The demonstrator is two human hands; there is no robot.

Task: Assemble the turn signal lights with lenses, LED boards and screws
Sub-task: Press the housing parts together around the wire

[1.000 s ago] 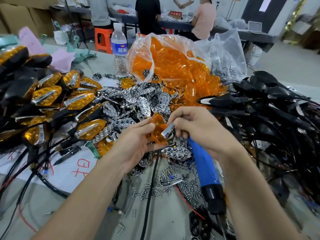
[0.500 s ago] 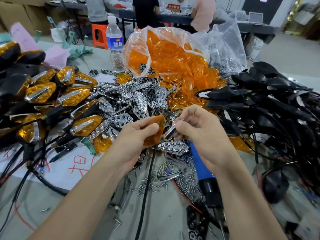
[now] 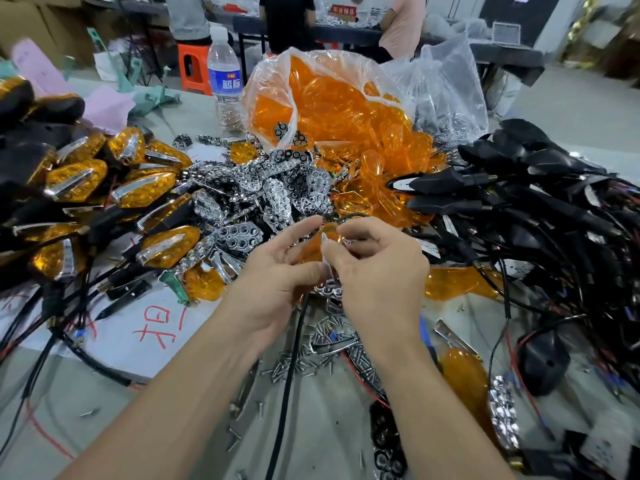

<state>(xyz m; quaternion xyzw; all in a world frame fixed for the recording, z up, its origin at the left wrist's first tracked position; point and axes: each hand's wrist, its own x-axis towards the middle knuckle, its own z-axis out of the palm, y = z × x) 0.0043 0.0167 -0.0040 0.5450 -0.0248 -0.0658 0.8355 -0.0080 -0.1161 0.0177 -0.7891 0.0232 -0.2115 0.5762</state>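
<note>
counter (image 3: 194, 112): same cluttered spot. The view sits closer in than half a second ago, nothing big has moved.
bag of lenses (image 3: 332, 109): slumped open at the back, spilling orange toward the middle, untouched.
black housings (image 3: 540, 188): tangled heap with wires on the right. None picked up yet, so the body of this light is still waiting.
finished lights (image 3: 76, 178): stacked on the left, no new one added.
chrome reflectors (image 3: 273, 188): loose pile just behind the hands.
left hand (image 3: 273, 275): fingers curled loosely round the orange lens, forefinger reaching up over its top. A moment ago the lens stood out flat past the thumb; now it's tucked in between both hands.
right hand (image 3: 381, 271): has closed right in on the left, thumb and fingers pinching a small silver strip against the lens.
orange lens (image 3: 311, 244): held up off the counter between the hands, mostly hidden by fingers.
silver strip (image 3: 325, 242): now touching the lens instead of apart from it. Looks to me like the trim is being seated, can't tell if it has clicked home.
screws (image 3: 311, 355): scattered under the wrists, not touched. Screwing is a later step, I'd guess.
</note>
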